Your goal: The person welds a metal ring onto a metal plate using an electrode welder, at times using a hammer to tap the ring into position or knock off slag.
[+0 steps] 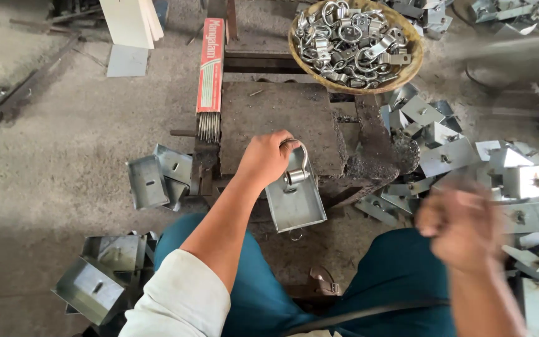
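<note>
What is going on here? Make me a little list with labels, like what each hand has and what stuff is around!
Left hand: grips a metal ring fixed to a folded sheet-metal bracket, held at the edge of a dark work block
Right hand: blurred, raised over the right knee; whether it holds anything cannot be told
Basket: round, full of shiny metal rings and clips
Welding rods: red packet, rod ends sticking out
Bracket piles: on the floor at left and at right
Clothing: teal trousers, white sleeve
</note>
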